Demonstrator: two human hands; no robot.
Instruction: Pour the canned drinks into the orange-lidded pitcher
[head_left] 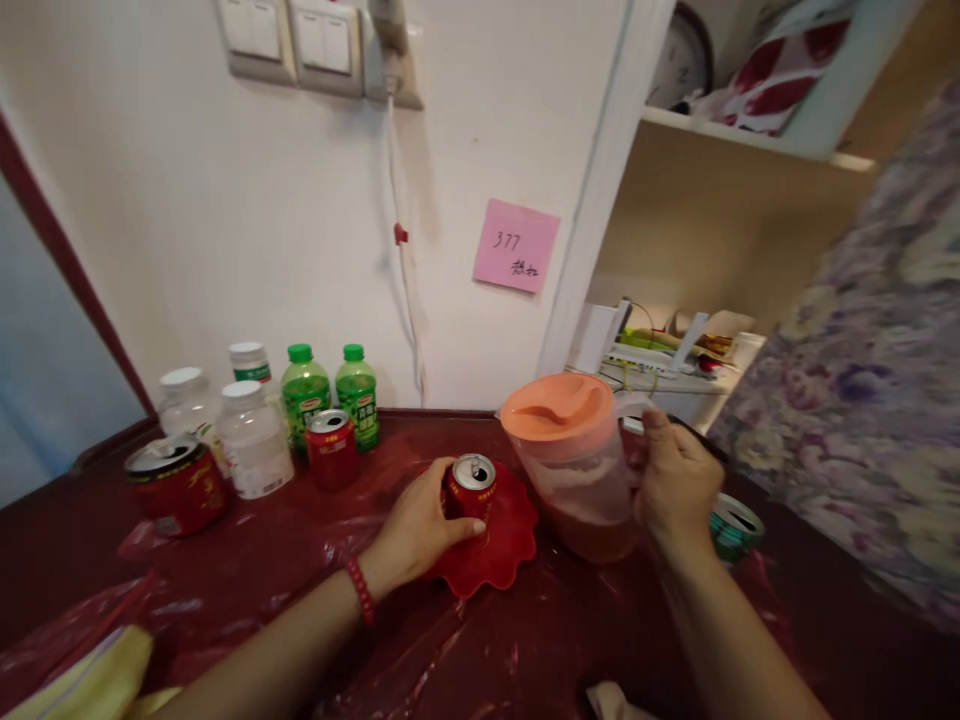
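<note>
On the red-covered table (525,650), in the head view, we find the left hand (420,525) closed around an opened red can (472,485), which stands upright on a red scalloped dish (502,565). Just to the can's right stands the orange-lidded pitcher (574,460), also upright, which the right hand (675,485) clamps from the right side.

Single head cam, fwd + down, close over left hand (420,525), right hand (675,490), table (75,545).

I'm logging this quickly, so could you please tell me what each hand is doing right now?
Left hand: closed around the red can.
Right hand: closed on the pitcher handle.
</note>
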